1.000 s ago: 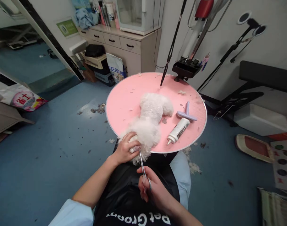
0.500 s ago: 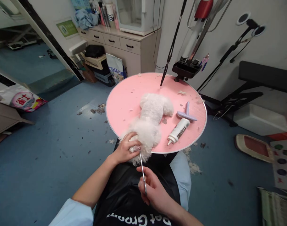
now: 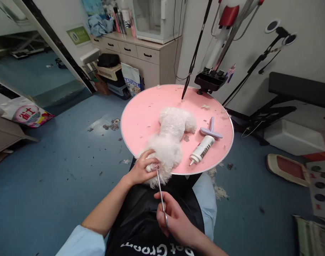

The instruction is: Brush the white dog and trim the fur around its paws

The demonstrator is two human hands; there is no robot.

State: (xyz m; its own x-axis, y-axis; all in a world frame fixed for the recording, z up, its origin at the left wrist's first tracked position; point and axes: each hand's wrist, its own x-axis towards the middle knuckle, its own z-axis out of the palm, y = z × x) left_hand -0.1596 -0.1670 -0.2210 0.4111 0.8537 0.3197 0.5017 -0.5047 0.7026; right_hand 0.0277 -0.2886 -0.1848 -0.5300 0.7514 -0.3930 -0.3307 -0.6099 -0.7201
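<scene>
A fluffy white dog [image 3: 170, 138] lies on the round pink grooming table [image 3: 138, 110], its head at the near rim. My left hand [image 3: 145, 169] is closed on the dog's ear, fingers spread over the fur around a bare pinkish patch. In my right hand [image 3: 174, 215] are long, slim metal forceps [image 3: 160, 193], held by the handle end. Their tip meets the pink patch beside my left fingers; whether the jaws grip anything is too small to tell. The dog's face is hidden by fur and my hand.
A white nozzle bottle [image 3: 202, 149] and a lilac T-shaped grooming tool [image 3: 211, 129] lie right of the dog. A black strap [image 3: 190, 74] hangs down to the table's far side. Behind it is a black tool tray [image 3: 210, 80]. Hair clumps [image 3: 111, 124] litter the floor.
The forceps' tip has shifted slightly left, and their handle end a little right and down. My left hand keeps its hold; the dog lies as before. The view has tilted slightly.
</scene>
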